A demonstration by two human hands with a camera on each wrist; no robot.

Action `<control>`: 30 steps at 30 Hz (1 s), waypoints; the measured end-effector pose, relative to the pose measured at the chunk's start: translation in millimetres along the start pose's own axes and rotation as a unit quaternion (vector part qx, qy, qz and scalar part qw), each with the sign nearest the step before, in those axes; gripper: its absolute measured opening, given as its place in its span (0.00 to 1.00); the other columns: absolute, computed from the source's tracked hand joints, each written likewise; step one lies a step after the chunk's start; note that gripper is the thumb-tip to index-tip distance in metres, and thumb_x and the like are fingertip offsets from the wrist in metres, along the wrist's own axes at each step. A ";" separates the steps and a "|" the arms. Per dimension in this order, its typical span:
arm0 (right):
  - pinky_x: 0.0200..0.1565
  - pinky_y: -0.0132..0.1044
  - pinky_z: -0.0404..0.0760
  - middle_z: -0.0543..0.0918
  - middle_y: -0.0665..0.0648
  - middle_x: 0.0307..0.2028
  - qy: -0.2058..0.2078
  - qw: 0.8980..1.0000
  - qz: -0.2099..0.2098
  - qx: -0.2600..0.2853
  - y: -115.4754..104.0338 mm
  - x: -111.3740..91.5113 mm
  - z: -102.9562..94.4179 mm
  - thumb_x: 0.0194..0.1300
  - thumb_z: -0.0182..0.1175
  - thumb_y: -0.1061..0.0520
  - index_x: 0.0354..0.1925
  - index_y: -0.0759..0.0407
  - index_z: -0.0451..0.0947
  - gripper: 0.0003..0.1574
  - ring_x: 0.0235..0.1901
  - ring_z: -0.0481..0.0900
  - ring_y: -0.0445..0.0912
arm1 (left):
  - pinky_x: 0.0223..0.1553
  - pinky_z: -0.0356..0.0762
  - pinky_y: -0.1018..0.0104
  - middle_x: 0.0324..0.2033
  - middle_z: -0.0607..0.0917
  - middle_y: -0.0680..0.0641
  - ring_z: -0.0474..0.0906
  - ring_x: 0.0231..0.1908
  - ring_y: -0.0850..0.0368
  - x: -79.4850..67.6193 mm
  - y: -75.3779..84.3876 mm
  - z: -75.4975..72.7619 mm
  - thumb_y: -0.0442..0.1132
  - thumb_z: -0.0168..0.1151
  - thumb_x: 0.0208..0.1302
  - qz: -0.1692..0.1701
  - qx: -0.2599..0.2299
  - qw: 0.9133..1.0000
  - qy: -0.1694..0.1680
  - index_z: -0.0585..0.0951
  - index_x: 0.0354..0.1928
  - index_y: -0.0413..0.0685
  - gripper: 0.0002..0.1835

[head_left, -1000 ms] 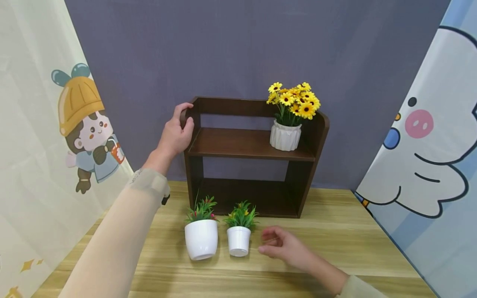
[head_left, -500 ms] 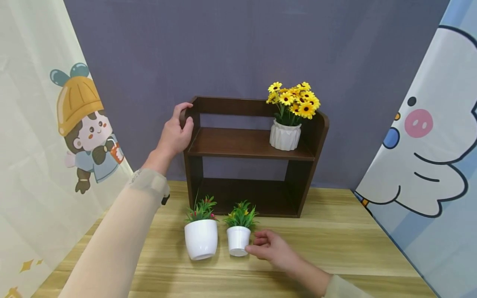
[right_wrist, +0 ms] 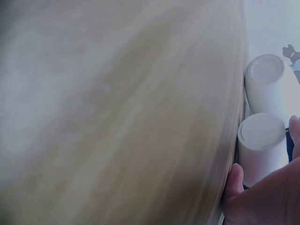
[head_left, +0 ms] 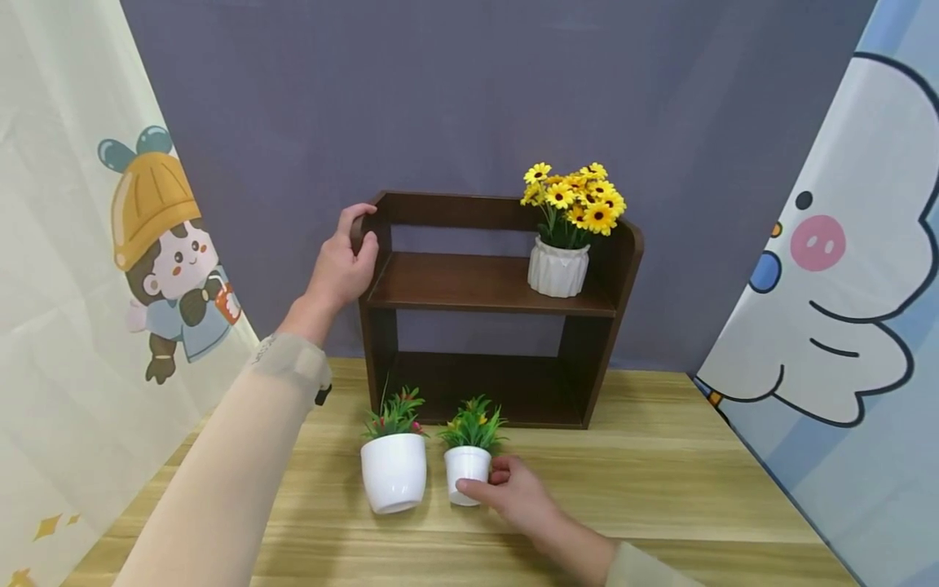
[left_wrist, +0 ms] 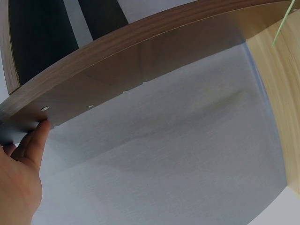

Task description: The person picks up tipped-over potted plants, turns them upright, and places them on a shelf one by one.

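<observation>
My left hand grips the left side panel of a dark brown two-tier shelf, thumb on the inner face. In the left wrist view its fingers press the panel's outer face. Two white potted plants lie on their sides in front of the shelf, bases toward me. My right hand is at the smaller potted plant, its thumb overlapping the pot's front and its other fingers along the right side. Thumb and fingers stand apart around the pot in the right wrist view. The larger potted plant lies to its left.
A white ribbed pot of yellow flowers stands at the right end of the upper shelf. The wood-grain table meets a grey backdrop. Cartoon-printed curtains hang on the left and right.
My right hand has moved left from beside the smaller potted plant to the pot itself, its thumb now in front of it. The left hand keeps its place on the shelf.
</observation>
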State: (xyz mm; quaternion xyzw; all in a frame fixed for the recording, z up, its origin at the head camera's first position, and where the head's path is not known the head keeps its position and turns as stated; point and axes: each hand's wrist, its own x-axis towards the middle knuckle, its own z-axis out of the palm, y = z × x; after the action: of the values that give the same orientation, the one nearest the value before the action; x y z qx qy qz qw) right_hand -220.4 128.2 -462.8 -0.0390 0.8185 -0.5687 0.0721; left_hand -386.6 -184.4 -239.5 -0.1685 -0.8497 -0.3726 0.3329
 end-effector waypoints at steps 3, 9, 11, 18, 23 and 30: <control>0.48 0.47 0.86 0.83 0.68 0.53 0.006 1.000 0.000 0.002 -1.3 1.6 3.3 0.64 0.80 0.45 0.67 0.79 0.71 0.51 0.49 0.82 0.53 | 0.29 0.69 0.55 0.20 0.69 0.48 0.66 0.19 0.53 0.2 0.0 0.3 0.53 0.43 0.86 0.001 -0.001 1.000 -0.001 0.64 0.80 0.69 0.25; 0.43 0.41 0.83 0.84 0.65 0.49 0.018 1.000 0.007 0.000 -3.1 7.0 8.3 0.64 0.80 0.43 0.65 0.78 0.73 0.50 0.46 0.81 0.52 | 0.29 0.69 0.54 0.20 0.69 0.49 0.65 0.18 0.55 0.4 0.2 0.4 0.53 0.44 0.86 0.004 0.001 1.000 0.002 0.65 0.80 0.69 0.25; 0.43 0.41 0.83 0.84 0.65 0.49 0.021 1.000 0.011 -0.003 -3.3 8.4 9.7 0.65 0.80 0.42 0.64 0.78 0.74 0.49 0.46 0.82 0.52 | 0.29 0.69 0.54 0.20 0.69 0.49 0.66 0.18 0.54 0.1 0.2 0.3 0.53 0.44 0.85 0.003 0.001 1.000 0.002 0.65 0.80 0.69 0.25; 0.46 0.43 0.84 0.85 0.65 0.49 0.018 1.000 0.015 0.000 -2.9 10.6 11.4 0.65 0.79 0.43 0.63 0.78 0.74 0.47 0.46 0.83 0.52 | 0.30 0.70 0.54 0.24 0.71 0.45 0.69 0.23 0.48 0.3 -0.8 0.8 0.52 0.44 0.85 -0.004 0.001 1.000 0.000 0.64 0.80 0.68 0.25; 0.45 0.41 0.83 0.84 0.64 0.48 0.014 1.000 0.016 0.004 -2.6 10.3 10.0 0.65 0.79 0.44 0.63 0.77 0.74 0.47 0.46 0.83 0.52 | 0.31 0.71 0.54 0.27 0.74 0.42 0.71 0.25 0.47 0.2 -0.9 1.1 0.52 0.43 0.85 -0.008 0.001 1.000 -0.003 0.63 0.80 0.68 0.25; 0.47 0.44 0.85 0.85 0.66 0.50 0.000 1.000 0.011 0.012 -1.3 9.8 5.9 0.66 0.78 0.46 0.64 0.79 0.72 0.46 0.47 0.84 0.52 | 0.32 0.72 0.54 0.28 0.74 0.41 0.71 0.24 0.48 -0.5 -0.8 0.9 0.52 0.43 0.85 -0.005 -0.001 1.000 -0.002 0.63 0.80 0.68 0.26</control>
State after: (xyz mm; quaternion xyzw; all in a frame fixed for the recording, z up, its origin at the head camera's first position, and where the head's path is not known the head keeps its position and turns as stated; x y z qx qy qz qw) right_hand -229.2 120.9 -464.4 -0.0289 0.8118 -0.5778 0.0790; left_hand -387.1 -184.3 -240.7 -0.1652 -0.8510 -0.3748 0.3288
